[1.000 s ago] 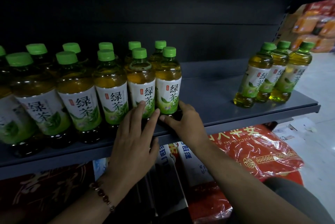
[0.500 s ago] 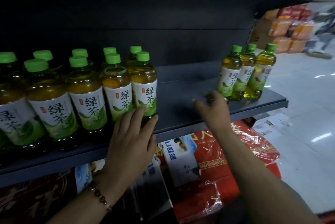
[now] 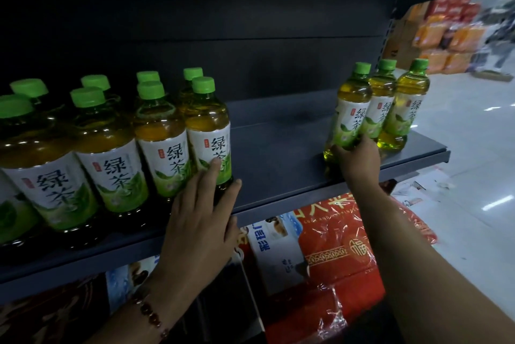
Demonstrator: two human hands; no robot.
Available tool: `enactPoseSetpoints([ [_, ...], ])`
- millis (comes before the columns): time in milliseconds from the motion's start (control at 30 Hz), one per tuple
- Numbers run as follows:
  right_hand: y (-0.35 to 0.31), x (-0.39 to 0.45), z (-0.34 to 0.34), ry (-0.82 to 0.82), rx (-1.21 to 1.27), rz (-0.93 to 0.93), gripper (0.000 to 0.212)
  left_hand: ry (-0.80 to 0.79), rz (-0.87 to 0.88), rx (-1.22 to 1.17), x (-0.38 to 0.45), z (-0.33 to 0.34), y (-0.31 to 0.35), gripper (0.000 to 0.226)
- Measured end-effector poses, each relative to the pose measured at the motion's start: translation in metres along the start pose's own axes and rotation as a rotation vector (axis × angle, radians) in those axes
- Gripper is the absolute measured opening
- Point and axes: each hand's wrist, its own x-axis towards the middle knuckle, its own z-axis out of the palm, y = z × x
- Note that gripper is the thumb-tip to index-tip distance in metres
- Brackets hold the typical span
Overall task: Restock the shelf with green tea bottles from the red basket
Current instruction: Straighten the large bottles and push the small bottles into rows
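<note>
Bottles of green tea: main block (image 3: 111,154) at nine o'clock on our grey shelf (image 3: 278,148), three apart at two o'clock. Our left hand (image 3: 200,221) rests flat-fingered against the block's end bottle (image 3: 209,131), likely steadying it; our right hand (image 3: 359,159) grips the trio's nearest bottle (image 3: 351,109), probably to close the gap. Red basket unseen.

The lower body of a green-capped plastic tea bottle (image 3: 350,112), leftmost of three at the right end of the dark metal shelf (image 3: 278,148), is gripped by the right hand (image 3: 358,159). The nearest bottle of the left-end group (image 3: 209,131) is touched by the straight fingers of the left hand (image 3: 199,221).
</note>
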Motion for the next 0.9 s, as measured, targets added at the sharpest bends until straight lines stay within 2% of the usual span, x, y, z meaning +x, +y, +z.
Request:
enactPoseSetpoints([
  [200,-0.005,0.000,0.008,0.003,-0.008,0.017,0.059,0.027,0.016,-0.005,-0.003,0.005,-0.006,0.055],
  [567,-0.037,-0.041,0.043,-0.364,0.140,-0.175,0.061,0.039,-0.007,-0.002,-0.002,0.007,-0.003,0.056],
  [900,-0.071,-0.067,0.080,-0.461,0.195,-0.253,0.062,-0.015,-0.004,0.011,-0.003,0.002,-0.007,0.054],
])
